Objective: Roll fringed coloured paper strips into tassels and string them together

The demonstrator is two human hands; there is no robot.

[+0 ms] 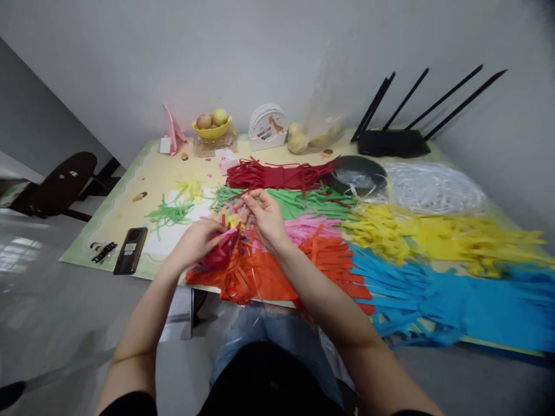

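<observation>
My left hand (pixel 197 240) is closed around a bunch of dark red and pink paper strips (pixel 221 251) just above the orange fringed paper (pixel 260 271) at the table's near edge. My right hand (pixel 262 216) sits close beside it, fingers pinched on a thin strip end near the bunch. Under and around the hands lie pink strips (pixel 310 226), green strips (pixel 299 202) and a red strip pile (pixel 277 173).
Yellow (pixel 433 234), blue (pixel 437 294) and white (pixel 433 185) strip piles fill the right side. A dark bowl (pixel 358 173), router (pixel 392 141), fruit bowl (pixel 212 124) and bagged fruit (pixel 312 136) stand at the back. A phone (pixel 130 250) lies front left, a chair (pixel 60 185) beyond.
</observation>
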